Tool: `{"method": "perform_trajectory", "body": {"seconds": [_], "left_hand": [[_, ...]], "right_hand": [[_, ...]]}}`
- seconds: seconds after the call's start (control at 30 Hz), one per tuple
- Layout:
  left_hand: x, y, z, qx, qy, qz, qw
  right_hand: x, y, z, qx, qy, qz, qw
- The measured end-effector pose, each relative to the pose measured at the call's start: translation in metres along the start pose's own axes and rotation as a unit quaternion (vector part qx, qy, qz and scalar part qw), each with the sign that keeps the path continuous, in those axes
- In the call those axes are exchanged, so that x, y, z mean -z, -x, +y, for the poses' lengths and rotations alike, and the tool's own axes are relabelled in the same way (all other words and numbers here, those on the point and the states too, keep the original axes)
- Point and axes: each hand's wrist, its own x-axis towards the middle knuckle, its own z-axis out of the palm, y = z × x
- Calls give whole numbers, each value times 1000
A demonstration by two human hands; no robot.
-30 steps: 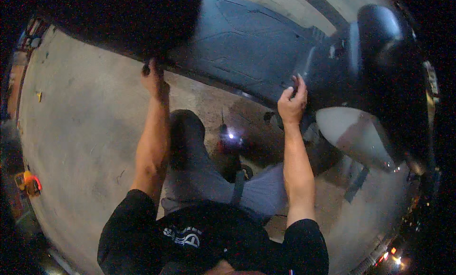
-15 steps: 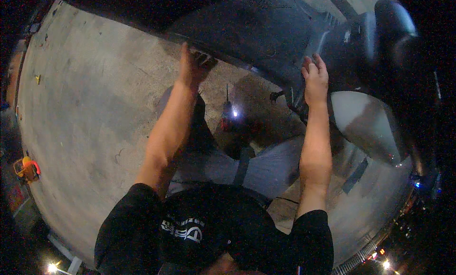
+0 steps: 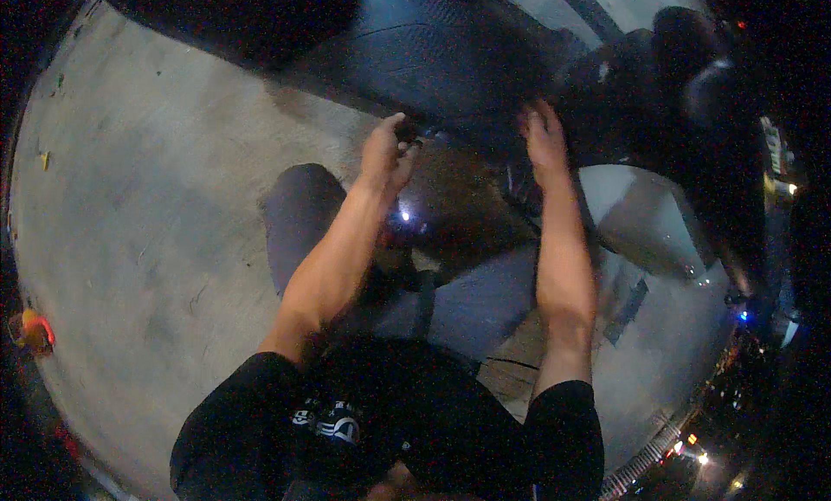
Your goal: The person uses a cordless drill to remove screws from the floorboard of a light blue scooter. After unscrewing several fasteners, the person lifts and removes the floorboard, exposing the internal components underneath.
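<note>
My left hand [image 3: 387, 156] is at the near edge of a large dark panel [image 3: 441, 68], its fingers curled in toward the thumb. Shadow hides whatever lies between them. My right hand [image 3: 544, 137] reaches over the right part of that panel, fingers stretched forward and slightly bent; whether the tips touch it is too dark to tell. Below my left hand, a small lit lamp [image 3: 405, 216] glows white between my knees, its body blurred and dark.
A smooth white panel [image 3: 645, 211] stands right of my right forearm, with dark rounded shapes behind it. Pale concrete ground [image 3: 156, 198] spreads to the left. An orange-and-red object [image 3: 36, 331] lies at the far left rim, and a dark strip [image 3: 627, 312] on the ground at right.
My left hand has moved right and slightly down, its thumb no longer pointing straight up. My right hand has shifted a little left. The whole view has turned somewhat.
</note>
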Motion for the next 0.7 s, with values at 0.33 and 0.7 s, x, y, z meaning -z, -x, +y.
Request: {"method": "perform_trajectory", "body": {"seconds": [0.33,0.7], "left_hand": [[-25,-15,8,-5,55,35,998],[-8,-36,10,6,55,70,996]], "right_hand": [[-3,-1,-35,-61,-132,31,989],[-33,-66,-111,-190,75,65,977]]}}
